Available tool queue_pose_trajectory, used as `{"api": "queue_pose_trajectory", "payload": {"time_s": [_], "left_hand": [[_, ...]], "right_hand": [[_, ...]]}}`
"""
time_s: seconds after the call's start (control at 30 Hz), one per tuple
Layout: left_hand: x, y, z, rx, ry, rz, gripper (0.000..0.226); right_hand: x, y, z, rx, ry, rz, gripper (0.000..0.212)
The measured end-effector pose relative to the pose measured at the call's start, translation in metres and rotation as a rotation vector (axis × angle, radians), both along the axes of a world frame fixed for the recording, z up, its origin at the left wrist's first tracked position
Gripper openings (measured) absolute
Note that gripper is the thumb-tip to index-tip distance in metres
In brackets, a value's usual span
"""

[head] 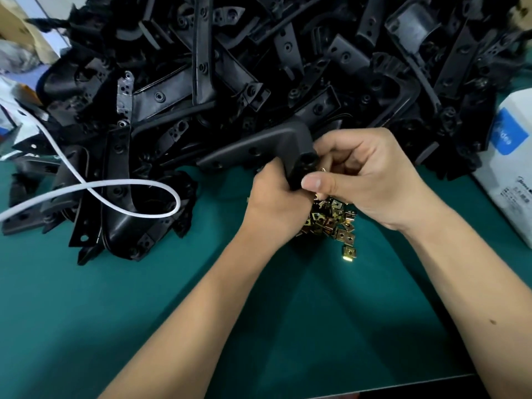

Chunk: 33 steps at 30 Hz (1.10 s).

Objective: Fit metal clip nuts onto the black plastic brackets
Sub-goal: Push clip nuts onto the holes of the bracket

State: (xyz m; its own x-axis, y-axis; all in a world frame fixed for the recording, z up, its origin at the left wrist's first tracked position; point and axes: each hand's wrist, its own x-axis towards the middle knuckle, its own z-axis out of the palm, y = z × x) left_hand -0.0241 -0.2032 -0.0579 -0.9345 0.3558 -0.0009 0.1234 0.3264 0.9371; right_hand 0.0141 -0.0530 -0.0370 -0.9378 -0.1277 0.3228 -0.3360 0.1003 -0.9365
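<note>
Two bare forearms reach across a smooth teal-green mat [144, 312] toward the work. A small heap of brassy, square-stamped metal clip nuts [331, 221] lies on the mat just under the hands, with one nut [349, 252] lying apart at the near edge. The left hand [275, 203] grips the lower end of an L-shaped black plastic bracket [259, 146] — matte, rounded at its corner, pierced with small holes. The right hand [365, 174] curls around the same end, thumb pressed to its face; a glint of metal shows by the fingers, too hidden to tell more. Beyond, a deep tangled pile of black brackets [288, 67] fills the bench. A white cable [129, 185] loops over the pile's left side — a white carton [509, 168] with a blue label stands at right.
</note>
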Motion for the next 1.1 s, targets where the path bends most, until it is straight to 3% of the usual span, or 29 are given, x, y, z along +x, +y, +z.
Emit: {"api": "queue_pose_trajectory", "payload": {"time_s": [0.07,0.17,0.23,0.33,0.47,0.57,0.67,0.73,0.9,1.1], "left_hand": [[-0.001,-0.001,0.000,0.028,0.047,0.027,0.032],[-0.006,-0.007,0.008,0.222,0.071,-0.101,0.019],[-0.010,-0.015,0.010,0.410,-0.031,-0.231,0.005],[-0.013,-0.021,0.011,0.616,-0.250,-0.229,0.019],[-0.014,-0.018,0.010,0.638,-0.364,-0.065,0.017],[-0.016,-0.017,0.011,0.696,-0.468,0.043,0.033],[-0.017,-0.018,0.009,0.764,-0.557,0.131,0.019],[-0.015,-0.016,0.009,0.784,-0.555,0.142,0.015],[-0.008,-0.013,0.010,0.805,-0.527,0.128,0.044],[-0.004,-0.011,0.013,0.886,-0.579,0.002,0.041]], "right_hand": [[0.000,-0.002,0.001,-0.064,-0.007,-0.020,0.006],[-0.002,0.000,0.002,-0.298,-0.111,-0.045,0.014],[-0.003,0.004,0.004,-0.396,-0.169,-0.065,0.018],[-0.004,0.008,0.005,-0.409,-0.201,-0.082,0.021],[-0.007,0.002,-0.002,-0.299,-0.193,-0.201,0.014],[-0.009,-0.003,-0.009,-0.224,-0.187,-0.313,0.018],[-0.010,-0.007,-0.014,-0.225,-0.199,-0.342,0.014],[-0.010,-0.009,-0.015,-0.258,-0.223,-0.324,0.008],[-0.010,-0.009,-0.015,-0.281,-0.250,-0.278,0.017],[-0.009,-0.011,-0.015,-0.265,-0.223,-0.220,0.013]]}}
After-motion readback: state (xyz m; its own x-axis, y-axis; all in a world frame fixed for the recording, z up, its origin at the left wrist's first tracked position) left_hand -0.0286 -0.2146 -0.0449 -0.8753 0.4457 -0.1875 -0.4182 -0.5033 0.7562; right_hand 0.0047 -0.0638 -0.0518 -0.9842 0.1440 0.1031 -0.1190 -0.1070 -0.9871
